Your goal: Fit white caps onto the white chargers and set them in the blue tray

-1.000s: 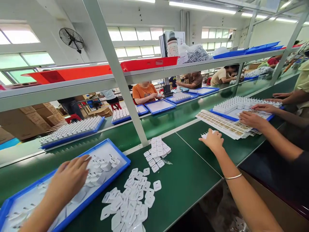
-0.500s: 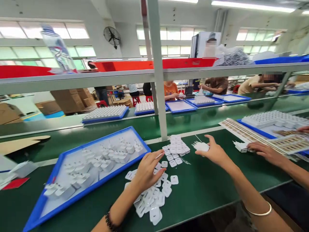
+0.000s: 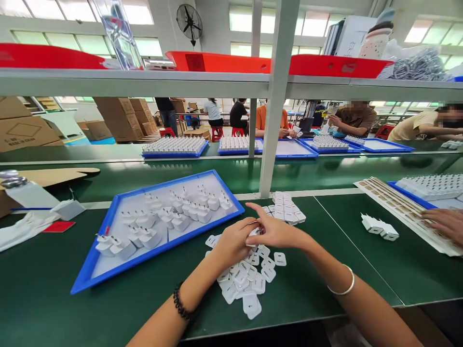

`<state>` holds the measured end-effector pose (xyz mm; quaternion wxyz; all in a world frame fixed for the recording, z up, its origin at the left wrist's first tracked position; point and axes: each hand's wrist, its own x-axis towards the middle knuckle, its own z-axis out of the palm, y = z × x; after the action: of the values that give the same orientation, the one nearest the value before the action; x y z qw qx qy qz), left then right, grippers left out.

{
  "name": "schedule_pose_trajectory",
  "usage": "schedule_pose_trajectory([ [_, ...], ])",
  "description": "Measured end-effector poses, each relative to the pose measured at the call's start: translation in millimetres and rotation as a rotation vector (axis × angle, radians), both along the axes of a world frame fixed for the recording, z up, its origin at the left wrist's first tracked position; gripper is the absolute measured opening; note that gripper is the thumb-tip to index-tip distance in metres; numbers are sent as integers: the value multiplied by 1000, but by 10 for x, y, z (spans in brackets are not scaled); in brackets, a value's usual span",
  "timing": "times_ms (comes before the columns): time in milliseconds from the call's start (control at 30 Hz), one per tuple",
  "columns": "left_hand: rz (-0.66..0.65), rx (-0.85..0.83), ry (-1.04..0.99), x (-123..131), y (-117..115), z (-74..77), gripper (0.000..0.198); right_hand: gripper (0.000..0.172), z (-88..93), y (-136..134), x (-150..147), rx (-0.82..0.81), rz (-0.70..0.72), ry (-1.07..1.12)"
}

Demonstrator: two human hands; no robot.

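Note:
My left hand [image 3: 235,241] and my right hand [image 3: 280,233] meet above a loose heap of white plastic covers [image 3: 240,277]. Between them is a small white plastic piece [image 3: 254,235], mostly hidden by the fingers; its exact kind does not show. My left fingers are closed around it. The right thumb presses on the piece while the right index finger points out to the left. Beyond my right hand lies a block of white covers [image 3: 285,208] in neat rows. To the left, a blue-rimmed tray [image 3: 119,277] carries several white plug adapters [image 3: 181,220], prongs up.
At right, two white plug adapters [image 3: 379,227] lie near stacked card strips [image 3: 401,207] and a co-worker's hand [image 3: 446,224]. A metal post [image 3: 277,111] rises behind the covers to a shelf [image 3: 144,86]. A red card [image 3: 59,227] lies far left.
My right hand has come left from beside a cluster of white plugs to meet my left hand. The co-worker's hand has left the adapters at right. The view has shifted.

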<state>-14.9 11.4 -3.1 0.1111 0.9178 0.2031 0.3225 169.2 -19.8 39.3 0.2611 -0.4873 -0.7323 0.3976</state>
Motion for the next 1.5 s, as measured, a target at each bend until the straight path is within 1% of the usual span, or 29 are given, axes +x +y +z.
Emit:
schedule_pose_trajectory([
  [33,0,-35,-45,-19,15,15,39,82,9,43,113,-72,71,80],
  [67,6,-70,-104,-36,29,32,34,69,17,78,233,-128,106,126],
  [100,20,-106,-173,-50,44,49,30,55,18,100,347,-157,115,107],
  [167,55,-170,-313,-69,66,88,28,34,-10,85,509,-178,129,-64],
  [233,82,-219,-410,-74,69,127,30,25,-82,-11,541,-171,107,-271],
  [333,125,-265,-472,-63,38,167,28,25,-218,-218,394,-60,-70,-550],
  [400,150,-277,-484,-51,14,170,28,24,-280,-319,274,-25,-130,-611],
  [533,175,-271,-482,-33,10,120,31,23,-313,-364,183,-70,-147,-611],
  [667,172,-240,-477,-17,29,67,32,22,-343,-350,213,-123,-187,-594],
  [767,159,-221,-480,-6,18,58,33,24,-353,-327,237,-160,-196,-555],
  [833,154,-205,-497,-3,0,65,32,25,-311,-280,257,-217,-143,-501],
  [967,158,-145,-543,-12,-42,98,31,18,-123,-108,316,-338,17,-341],
  [1033,164,-107,-571,-19,-62,122,31,17,-52,-17,341,-354,34,-161],
  [1100,171,-75,-601,-22,-82,145,32,20,-42,44,346,-356,-1,138],
  [1167,178,-51,-620,-21,-101,157,33,25,-88,58,317,-347,-82,481],
  [1267,177,-14,-618,-12,-133,141,37,31,-194,-14,213,-325,-192,835],
  [1367,170,71,-594,-2,-175,96,41,28,-256,-145,79,-314,-209,994],
  [1500,144,176,-545,4,-239,51,46,22,-254,-276,-33,-328,-194,1021],
])
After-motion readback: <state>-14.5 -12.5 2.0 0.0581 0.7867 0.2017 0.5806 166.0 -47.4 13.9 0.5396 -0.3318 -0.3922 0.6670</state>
